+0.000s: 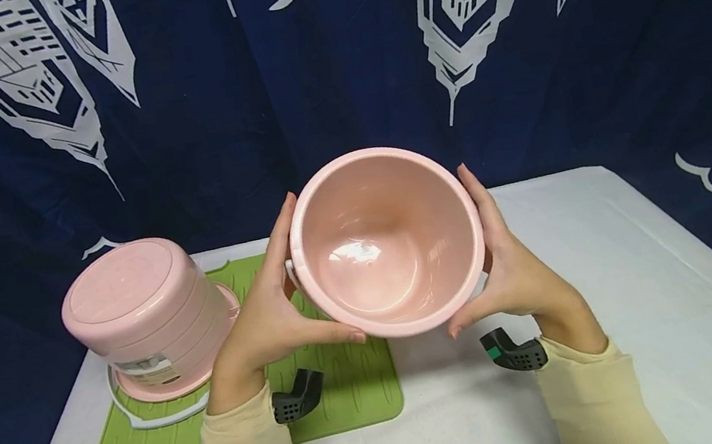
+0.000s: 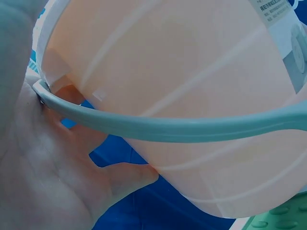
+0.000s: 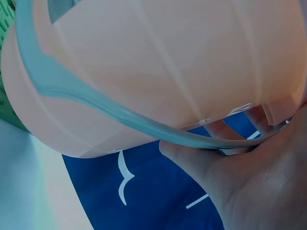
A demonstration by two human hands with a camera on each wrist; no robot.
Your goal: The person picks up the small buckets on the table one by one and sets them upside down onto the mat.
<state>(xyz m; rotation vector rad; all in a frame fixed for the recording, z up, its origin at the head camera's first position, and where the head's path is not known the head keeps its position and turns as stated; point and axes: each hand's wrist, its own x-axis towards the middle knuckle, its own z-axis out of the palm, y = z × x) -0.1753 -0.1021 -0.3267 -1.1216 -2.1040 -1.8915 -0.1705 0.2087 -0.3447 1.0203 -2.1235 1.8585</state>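
Note:
A pink bucket (image 1: 390, 240) is held up above the table, its round mouth tipped toward the head camera and its inside bare. My left hand (image 1: 268, 311) grips its left side, thumb at the lower rim and fingers along the wall. On the opposite side my right hand (image 1: 519, 269) holds it the same way. The bucket's pale handle (image 2: 168, 128) hangs down across the outer wall in both wrist views. Part of a printed label (image 2: 276, 10) shows on that wall. The fingers behind the bucket are partly hidden.
Another pink bucket (image 1: 152, 311) stands upside down at the left on a green ridged mat (image 1: 353, 399), its white handle (image 1: 166, 420) lying on the mat. Beneath is a table with a white cover (image 1: 626, 271). A dark blue curtain (image 1: 339, 75) hangs behind it.

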